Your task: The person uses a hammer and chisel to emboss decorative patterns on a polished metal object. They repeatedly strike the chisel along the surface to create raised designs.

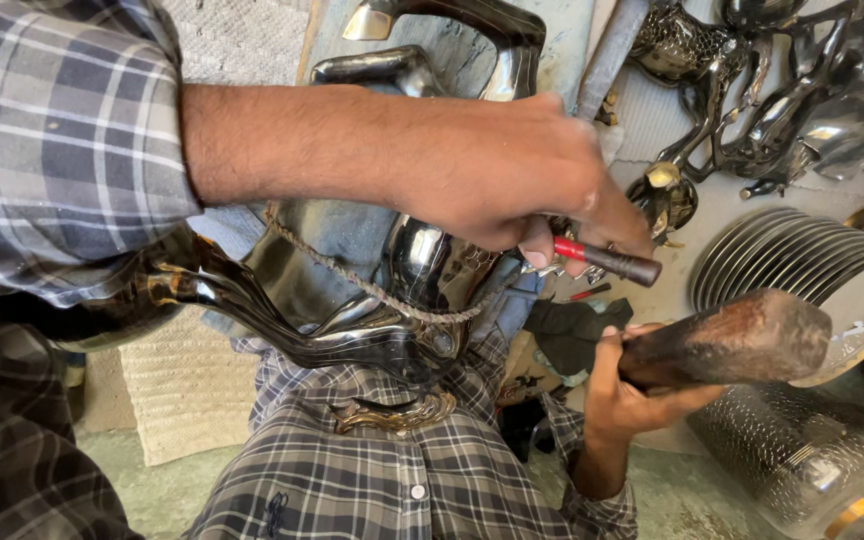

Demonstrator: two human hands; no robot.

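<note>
My left hand (512, 175) reaches across the view from the left, its plaid sleeve pushed back to bare the forearm. Its fingers are curled tight around a thin tool with a red shank and dark tip (607, 260), held like a punch, the tip pointing right and slightly down. My right hand (627, 385) comes up from below, wrapped firmly around the handle end of a thick, dark wooden mallet (727, 340), whose rounded head points right and hangs just under the tool's tip without touching it.

Directly beneath my left hand lies a shiny silver metal figure (402, 290) with curved, limb-like parts and a few gold accents, resting in my lap against blue cloth. A twisted cord (372, 290) runs diagonally across its polished body. The tool's hidden end sits near the figure's right side; I cannot tell whether it touches.

My plaid shirt (392, 470) fills the lower middle of the view. Beside my right wrist is a crumpled dark rag (567, 335). To the right, a stack of silver plates (802, 265) leans on edge, and below it lies a textured silver cylinder with a gold band (802, 460). At upper right, more polished metal figures (752, 90) lie tangled together on a pale surface
</note>
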